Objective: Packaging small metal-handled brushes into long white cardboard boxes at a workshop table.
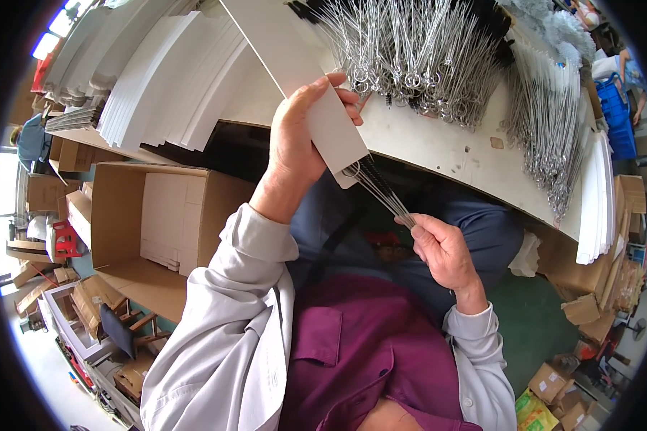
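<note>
My left hand [298, 136] is wrapped round a long, narrow white box [338, 140], tilted with its lower end toward my right hand. At that end a bundle of thin wire brushes [382, 192] with dark bristles and a wire ring shows at the box's mouth. How far the brushes reach inside is hidden. Closed in a pinch, my right hand [442, 248] grips the outer ends of the bundle. Beyond both hands, a large heap of similar looped wire brushes [417, 54] lies on the white table [438, 140].
A second brush bundle [550, 136] hangs over the table's right side, beside flat white boxes [598, 201]. Stacked white boxes [172, 79] stand far left. Below them, an open cardboard carton [223, 208] holds white boxes. A blue crate [617, 118] and other people are at far right.
</note>
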Motion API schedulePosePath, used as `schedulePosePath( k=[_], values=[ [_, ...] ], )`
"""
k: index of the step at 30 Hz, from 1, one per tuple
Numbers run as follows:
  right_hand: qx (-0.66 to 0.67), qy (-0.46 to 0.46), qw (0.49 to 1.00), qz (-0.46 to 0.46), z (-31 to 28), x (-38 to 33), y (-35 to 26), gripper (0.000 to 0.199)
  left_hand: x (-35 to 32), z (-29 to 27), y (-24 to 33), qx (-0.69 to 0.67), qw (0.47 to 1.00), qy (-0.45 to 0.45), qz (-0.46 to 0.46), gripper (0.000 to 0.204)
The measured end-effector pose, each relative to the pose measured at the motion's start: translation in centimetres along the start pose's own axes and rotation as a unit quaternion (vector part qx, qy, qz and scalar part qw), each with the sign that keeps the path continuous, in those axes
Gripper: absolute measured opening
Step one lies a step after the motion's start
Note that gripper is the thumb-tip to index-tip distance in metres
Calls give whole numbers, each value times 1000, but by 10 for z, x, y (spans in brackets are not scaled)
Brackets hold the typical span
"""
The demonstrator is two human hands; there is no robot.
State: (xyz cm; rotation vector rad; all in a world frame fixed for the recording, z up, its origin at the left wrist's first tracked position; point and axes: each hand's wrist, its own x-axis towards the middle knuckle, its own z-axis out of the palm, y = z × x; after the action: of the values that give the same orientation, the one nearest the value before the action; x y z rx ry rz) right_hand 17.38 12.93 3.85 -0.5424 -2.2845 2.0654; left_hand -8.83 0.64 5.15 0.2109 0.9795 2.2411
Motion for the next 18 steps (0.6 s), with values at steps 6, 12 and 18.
schedulePosePath(
  k=[6,12,18],
  values=[
    [23,0,999,24,6,11,-3,27,-17,11,-23,-22,999,5,-35,36],
    [-55,66,996,-25,22,40,1,29,-33,11,-58,-63,993,65,-71,27],
    [-162,30,986,-39,2,32,-28,39,-25,2,-38,-108,992,52,-42,28]
  ],
)
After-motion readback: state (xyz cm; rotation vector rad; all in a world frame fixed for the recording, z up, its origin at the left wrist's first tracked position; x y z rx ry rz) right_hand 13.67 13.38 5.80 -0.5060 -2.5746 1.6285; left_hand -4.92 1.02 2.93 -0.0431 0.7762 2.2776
